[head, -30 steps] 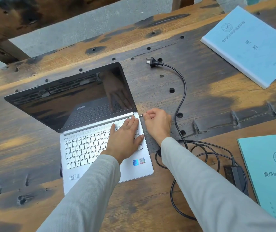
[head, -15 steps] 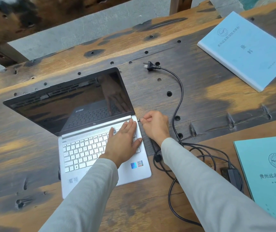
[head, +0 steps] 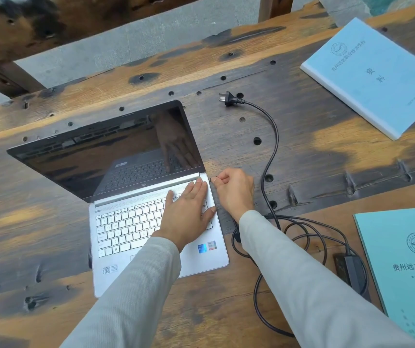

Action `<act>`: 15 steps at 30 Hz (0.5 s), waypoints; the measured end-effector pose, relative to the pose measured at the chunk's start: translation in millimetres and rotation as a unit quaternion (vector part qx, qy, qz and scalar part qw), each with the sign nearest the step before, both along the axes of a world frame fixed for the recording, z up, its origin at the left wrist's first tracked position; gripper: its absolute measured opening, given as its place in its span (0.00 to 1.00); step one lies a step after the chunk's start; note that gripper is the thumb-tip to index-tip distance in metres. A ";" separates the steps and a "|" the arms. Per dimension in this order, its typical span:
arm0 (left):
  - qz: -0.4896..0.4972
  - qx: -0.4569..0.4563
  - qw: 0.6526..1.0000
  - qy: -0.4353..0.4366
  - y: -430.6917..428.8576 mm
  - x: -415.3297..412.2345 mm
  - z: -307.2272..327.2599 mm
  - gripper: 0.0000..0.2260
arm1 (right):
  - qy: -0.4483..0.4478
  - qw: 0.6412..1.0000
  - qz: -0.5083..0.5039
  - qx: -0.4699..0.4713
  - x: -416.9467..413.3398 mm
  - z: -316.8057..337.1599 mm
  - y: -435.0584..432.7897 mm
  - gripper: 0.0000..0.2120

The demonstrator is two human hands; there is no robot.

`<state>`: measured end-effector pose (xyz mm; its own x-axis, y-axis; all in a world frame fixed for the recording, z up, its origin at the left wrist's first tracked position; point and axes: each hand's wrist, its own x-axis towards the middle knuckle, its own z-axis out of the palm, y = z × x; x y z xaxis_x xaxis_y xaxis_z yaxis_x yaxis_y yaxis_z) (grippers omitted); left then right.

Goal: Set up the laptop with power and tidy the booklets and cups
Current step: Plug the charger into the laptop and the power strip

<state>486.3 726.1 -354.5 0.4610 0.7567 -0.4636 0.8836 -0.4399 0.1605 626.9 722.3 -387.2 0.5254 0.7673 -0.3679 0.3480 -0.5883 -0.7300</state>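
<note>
Head view: left hand (head: 187,217) flat, fingers together, bracing laptop (head: 156,237); right hand (head: 234,190) pinches charger connector (head: 211,180) at laptop's right edge, frame centre. Step: connecting power. Next: seat connector, then wall plug (head: 229,98)

Silver laptop (head: 151,237), black cable (head: 271,136), pale blue booklet (head: 377,76), possibly teal booklet (head: 407,259)

A rough, dark-stained wooden surface (head: 302,151) fills the space, pocked with round holes and worn amber patches. Beyond its far edge runs grey stone floor (head: 136,43), crossed by a heavy timber beam (head: 38,23) under soft, even daylight.
</note>
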 end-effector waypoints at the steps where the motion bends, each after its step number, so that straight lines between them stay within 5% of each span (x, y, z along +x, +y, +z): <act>1: 0.000 0.001 1.000 0.001 -0.3 0.6 0.0 0.30 | -0.002 1.000 0.004 0.009 0.0 0.2 -1.4 0.07; 15: -0.008 0.008 1.000 0.009 2.9 6.7 2.2 0.30 | 0.028 0.999 -0.031 0.023 -9.0 -1.2 -5.9 0.04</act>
<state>493.0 728.9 -352.3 0.4645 0.7568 -0.4598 0.8792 -0.4565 0.1366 617.8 716.4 -388.5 0.5516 0.7507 -0.3636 0.2695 -0.5729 -0.7740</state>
